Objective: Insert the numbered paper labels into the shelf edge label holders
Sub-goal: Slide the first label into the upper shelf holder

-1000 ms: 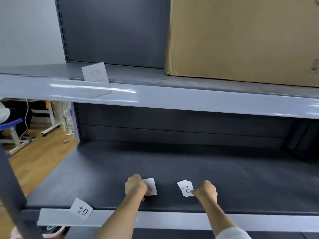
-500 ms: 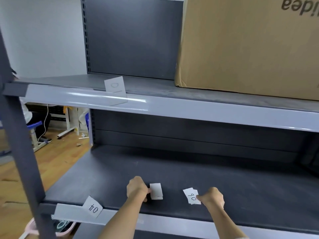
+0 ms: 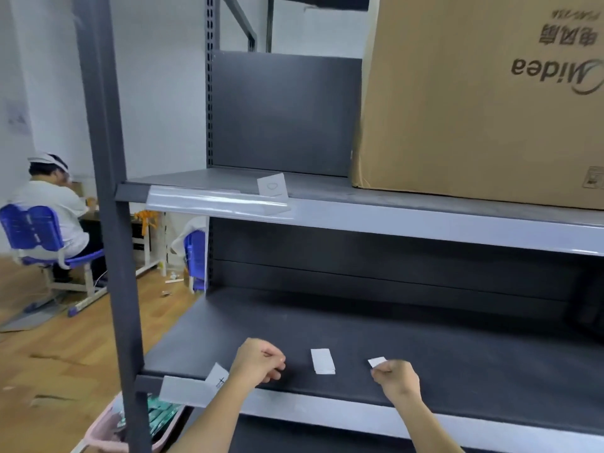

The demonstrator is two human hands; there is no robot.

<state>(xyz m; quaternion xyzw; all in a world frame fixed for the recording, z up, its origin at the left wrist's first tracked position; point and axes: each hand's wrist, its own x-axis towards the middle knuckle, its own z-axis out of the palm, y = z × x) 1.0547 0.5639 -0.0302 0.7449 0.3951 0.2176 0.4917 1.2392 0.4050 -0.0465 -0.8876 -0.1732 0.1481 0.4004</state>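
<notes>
Labels: small white paper slips – one (image 3: 323,361) lies flat, blank side up, on the dark grey lower shelf (image 3: 457,348) between the hands, staged within reach.
Right hand (image 3: 397,379): fingers pinched shut on another white slip (image 3: 377,361), likely the next one to insert.
Left hand (image 3: 260,361): loosely curled beside the loose slip; cannot tell if it holds anything.
Holders: clear plastic strip on lower shelf edge (image 3: 183,389) carries a tilted label (image 3: 218,377); upper strip (image 3: 215,204) carries another (image 3: 272,188), also crooked – neither looks fully seated.
Unclear: held slip's number is hidden; the lower tilted label's digits are partly covered by the left forearm.
Cut off: brown cardboard box (image 3: 483,103) on the upper shelf runs out of frame.
</notes>
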